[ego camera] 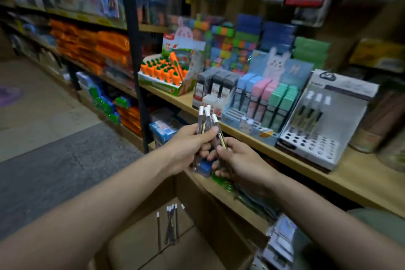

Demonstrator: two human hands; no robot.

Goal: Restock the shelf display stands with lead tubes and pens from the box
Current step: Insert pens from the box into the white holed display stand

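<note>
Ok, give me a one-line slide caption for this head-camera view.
Both hands, left and right, hold white-capped pens before the grey pen stand; more lie in the cardboard box.

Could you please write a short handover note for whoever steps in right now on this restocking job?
Left hand: grips a small bunch of white-capped pens, caps up.
Right hand: fingers pinch one pen of that bunch, as if picking it out.
Both hands hover in front of the shelf, above the box.
Box: several more pens lie on its bottom.
Grey pen stand on the shelf: about three pens at the back, most holes empty.
Pastel lead-tube stand: rear rows look full, some front slots empty.
Left: slot the held pens into the grey stand, then fetch the rest.
</note>
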